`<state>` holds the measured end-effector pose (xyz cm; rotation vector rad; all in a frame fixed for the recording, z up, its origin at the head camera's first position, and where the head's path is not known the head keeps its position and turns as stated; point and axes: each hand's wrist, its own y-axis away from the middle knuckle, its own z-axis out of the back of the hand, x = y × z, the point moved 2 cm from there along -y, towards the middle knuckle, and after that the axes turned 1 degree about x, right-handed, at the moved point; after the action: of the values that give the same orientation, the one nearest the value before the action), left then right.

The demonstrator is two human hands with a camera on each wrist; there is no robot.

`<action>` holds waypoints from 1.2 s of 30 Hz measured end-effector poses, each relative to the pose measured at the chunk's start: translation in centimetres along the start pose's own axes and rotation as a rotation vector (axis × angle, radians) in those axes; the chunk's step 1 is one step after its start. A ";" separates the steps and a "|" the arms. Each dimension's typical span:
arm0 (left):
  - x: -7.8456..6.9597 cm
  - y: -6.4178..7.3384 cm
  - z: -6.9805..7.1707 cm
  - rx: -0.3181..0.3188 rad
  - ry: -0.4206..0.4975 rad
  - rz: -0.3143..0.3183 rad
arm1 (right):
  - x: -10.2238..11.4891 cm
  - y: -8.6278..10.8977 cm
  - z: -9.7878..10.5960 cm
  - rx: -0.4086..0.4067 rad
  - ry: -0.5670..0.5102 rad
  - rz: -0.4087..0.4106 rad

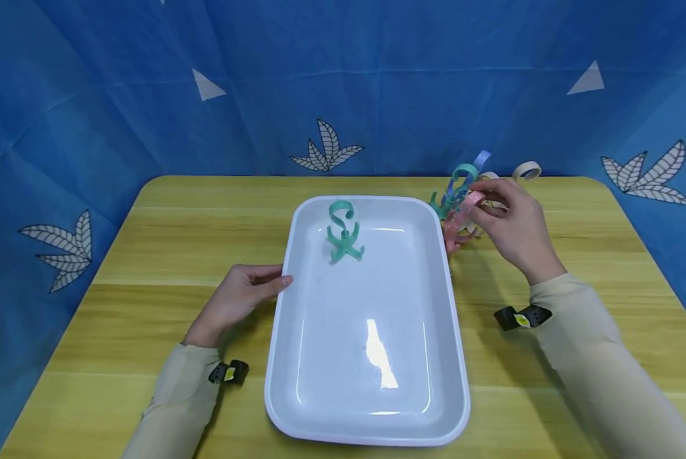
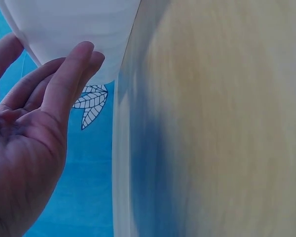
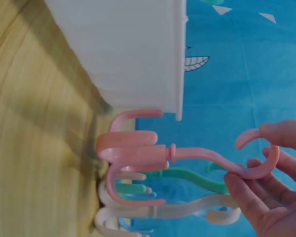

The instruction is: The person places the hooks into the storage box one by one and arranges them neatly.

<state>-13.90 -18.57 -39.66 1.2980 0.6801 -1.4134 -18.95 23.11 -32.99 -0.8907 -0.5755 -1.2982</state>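
Note:
A white plastic tray [image 1: 331, 331] lies lengthwise on the table. My left hand [image 1: 242, 293] grips its left rim, thumb on top; the left wrist view shows the other fingers against the tray's outer wall [image 2: 84, 24]. Inside, near the far left corner, sits a green four-armed swivel hook [image 1: 345, 242]. Beyond the tray's right side, my right hand [image 1: 518, 226] pinches the curved top of a pink swivel hook [image 3: 138, 155]. That hook stands upright on its arms beside the tray, close to the table; exact contact is unclear.
Behind the pink hook cluster several more hooks: a green one [image 3: 192, 177], a white one [image 3: 182, 207] and a blue one [image 1: 482, 159], partly hidden by my right hand. The wooden table [image 1: 188, 223] ends at a blue patterned cloth [image 1: 251, 95].

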 end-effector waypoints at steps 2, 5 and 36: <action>0.0 0.0 0.0 0.002 -0.008 -0.004 | 0.2 0.1 0.3 -0.003 -0.014 0.007; -0.1 -0.1 0.1 0.002 -0.030 -0.005 | 0.5 0.1 0.8 -0.002 -0.020 0.005; -0.1 0.0 0.1 0.002 -0.030 0.007 | 0.7 0.3 2.1 0.060 0.043 0.060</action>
<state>-13.98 -18.56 -39.52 1.2770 0.6535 -1.4255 -18.25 24.43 -31.34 -0.8230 -0.5475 -1.2369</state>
